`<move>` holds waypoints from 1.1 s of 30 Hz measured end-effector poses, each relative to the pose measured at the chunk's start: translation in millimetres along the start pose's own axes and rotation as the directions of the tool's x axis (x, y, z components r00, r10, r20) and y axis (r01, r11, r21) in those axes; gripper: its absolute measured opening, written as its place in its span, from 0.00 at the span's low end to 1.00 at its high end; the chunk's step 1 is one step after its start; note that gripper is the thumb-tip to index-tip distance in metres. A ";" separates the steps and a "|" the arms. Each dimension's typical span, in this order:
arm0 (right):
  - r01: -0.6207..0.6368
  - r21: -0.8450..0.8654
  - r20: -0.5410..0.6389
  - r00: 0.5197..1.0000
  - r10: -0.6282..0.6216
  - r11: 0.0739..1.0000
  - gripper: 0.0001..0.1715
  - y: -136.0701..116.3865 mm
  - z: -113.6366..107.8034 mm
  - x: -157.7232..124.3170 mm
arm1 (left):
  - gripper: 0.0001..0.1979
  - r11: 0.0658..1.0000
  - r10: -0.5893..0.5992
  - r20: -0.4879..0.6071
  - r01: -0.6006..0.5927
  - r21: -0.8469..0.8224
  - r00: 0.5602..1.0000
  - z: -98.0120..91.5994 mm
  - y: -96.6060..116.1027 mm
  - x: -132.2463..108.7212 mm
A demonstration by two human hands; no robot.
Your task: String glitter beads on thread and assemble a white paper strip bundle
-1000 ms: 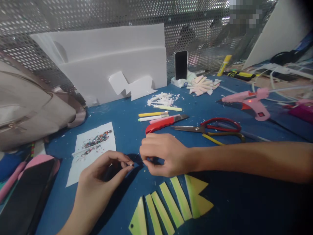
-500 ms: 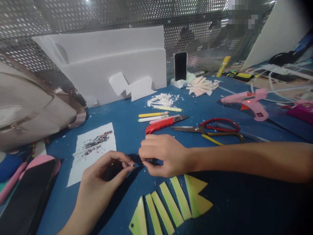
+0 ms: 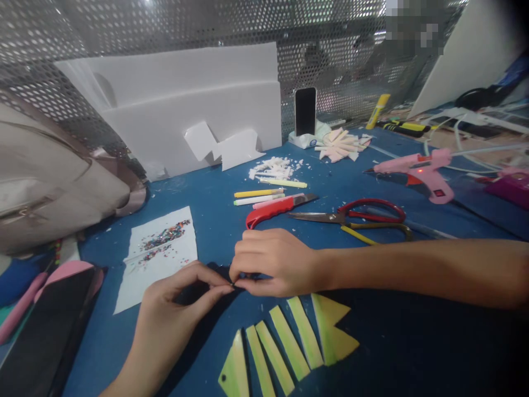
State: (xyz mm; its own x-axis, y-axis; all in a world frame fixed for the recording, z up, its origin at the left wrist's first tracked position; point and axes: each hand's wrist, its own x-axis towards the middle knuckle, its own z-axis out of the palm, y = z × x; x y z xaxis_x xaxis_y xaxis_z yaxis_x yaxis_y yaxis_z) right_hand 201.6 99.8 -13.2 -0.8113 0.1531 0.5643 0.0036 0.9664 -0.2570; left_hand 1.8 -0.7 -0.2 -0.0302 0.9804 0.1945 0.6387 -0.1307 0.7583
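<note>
My left hand (image 3: 169, 309) is closed in a pinch, thumb against forefinger, and its tips meet those of my right hand (image 3: 279, 262). The right fingers are curled and pinched too. Whatever lies between the fingertips is tiny and dark; I cannot make out its kind. Just below the hands lies a green and yellow fish shape (image 3: 283, 342) cut into several strips, with a head piece bearing a dark eye dot and a forked tail. Left of the hands, a white paper sheet (image 3: 142, 289) carries a scatter of small multicoloured beads or bits (image 3: 165, 237).
Beyond my right hand lie a red-handled cutter (image 3: 270, 212), scissors (image 3: 372, 212) and several markers (image 3: 258, 193). A pink glue gun (image 3: 430, 168) rests at right, its cord trailing. White scraps (image 3: 275, 168) and a propped phone (image 3: 305, 112) sit behind. A dark phone (image 3: 45, 336) and bag (image 3: 53, 176) occupy the left.
My left hand has moved slightly right, so its fingertips now meet the right hand's; before, a small gap lay between them, with a pale speck in the left pinch.
</note>
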 end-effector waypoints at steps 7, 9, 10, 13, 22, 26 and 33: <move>0.002 0.052 0.040 0.999 -0.004 0.999 0.09 1.1 -2.1 0.3 | 0.09 0.998 0.045 -0.019 -0.046 -0.035 0.999 3.2 4.4 -2.6; -0.031 0.061 0.028 0.999 0.029 0.998 0.09 1.4 -3.0 -0.4 | 0.08 0.996 0.071 -0.007 -0.071 -0.059 0.997 3.4 4.1 -5.3; -0.056 0.068 0.014 0.998 0.056 0.996 0.08 1.7 -3.3 -0.8 | 0.08 0.993 0.089 0.011 -0.088 -0.077 0.996 3.3 3.6 -6.7; -0.155 0.114 -0.033 0.987 0.159 0.981 0.06 3.1 -4.2 -1.1 | 0.07 0.981 0.151 0.080 -0.140 -0.133 0.985 2.6 1.4 -10.0; -0.203 0.155 -0.022 0.978 0.209 0.967 0.04 8.6 -5.4 -1.0 | 0.07 0.927 0.371 0.177 -0.352 -0.128 0.912 -2.3 8.9 -9.6; -0.103 0.171 0.008 0.995 0.103 0.980 0.04 8.6 -6.3 -1.6 | 0.06 0.922 0.381 0.143 -0.386 0.009 0.913 -0.3 10.1 -10.2; 0.127 0.131 0.096 0.985 -0.140 0.983 0.10 7.1 -6.7 -0.6 | 0.07 0.925 0.348 0.048 -0.352 0.143 0.936 -0.3 5.2 -10.0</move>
State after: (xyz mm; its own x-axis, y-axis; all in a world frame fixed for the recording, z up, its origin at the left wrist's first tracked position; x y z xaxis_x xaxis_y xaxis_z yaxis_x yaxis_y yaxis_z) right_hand 206.0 108.0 -10.1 -0.8561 -0.0043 0.5168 -0.1760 0.9427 -0.2836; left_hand 5.2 -11.2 1.9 0.2311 0.8793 0.4163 0.7116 -0.4446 0.5440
